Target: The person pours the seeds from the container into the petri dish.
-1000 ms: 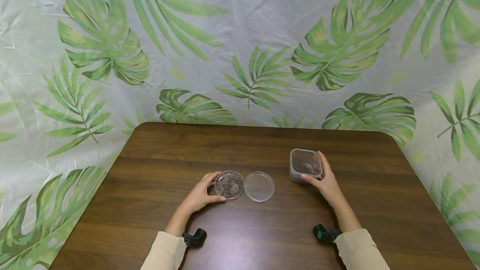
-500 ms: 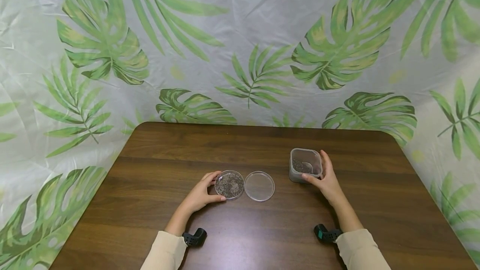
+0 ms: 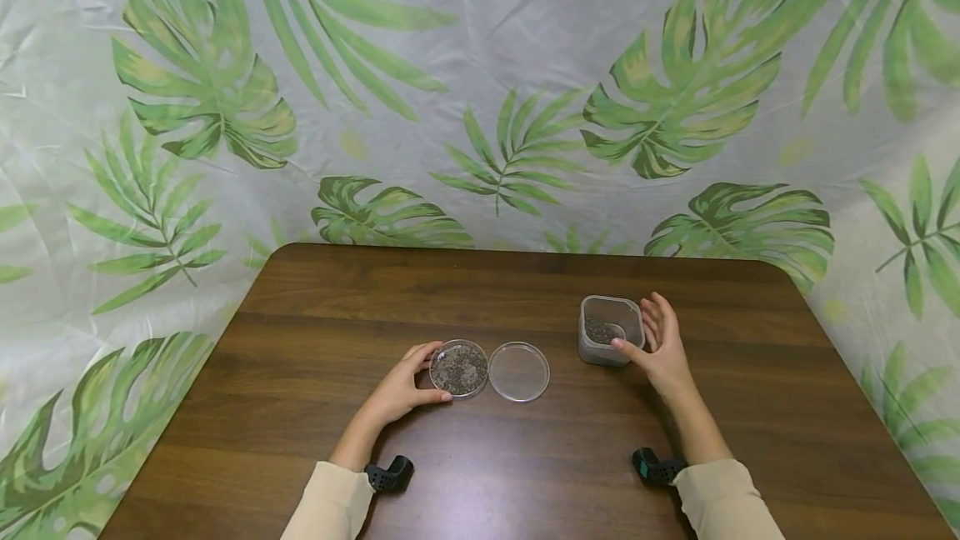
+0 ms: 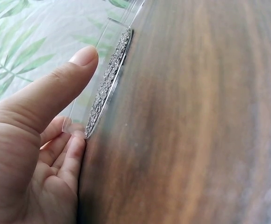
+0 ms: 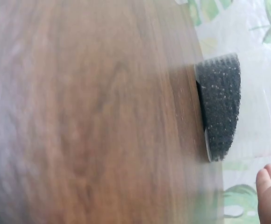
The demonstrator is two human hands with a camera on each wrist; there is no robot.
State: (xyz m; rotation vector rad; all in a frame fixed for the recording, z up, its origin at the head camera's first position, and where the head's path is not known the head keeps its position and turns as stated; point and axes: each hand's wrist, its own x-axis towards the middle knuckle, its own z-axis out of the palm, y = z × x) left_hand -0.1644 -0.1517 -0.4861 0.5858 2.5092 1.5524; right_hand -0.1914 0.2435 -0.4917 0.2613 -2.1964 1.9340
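A clear petri dish point(image 3: 458, 369) holding a layer of grey, speckled grains lies on the table, and my left hand point(image 3: 397, 390) grips its left side between thumb and fingers. In the left wrist view the dish point(image 4: 110, 79) is edge-on, with the thumb point(image 4: 74, 74) near its side. Close against its right edge lies a round clear lid point(image 3: 519, 372). A square, translucent plastic container point(image 3: 603, 354) with dark grains inside stands upright farther right. My right hand point(image 3: 663, 352) is beside it, fingers spread and loose, the thumb at its rim. The right wrist view shows the container's dark grains point(image 5: 219, 107) heaped at a slant.
The brown wooden table point(image 3: 517, 465) has rounded far corners. Behind it hangs a pale cloth point(image 3: 517, 40) printed with green leaves. Each wrist wears a black camera strap, such as the left one point(image 3: 390, 473).
My right hand has loosened from the square container, its fingers lifting and shifting slightly right. The container stays in place, and my left hand keeps its hold on the petri dish.
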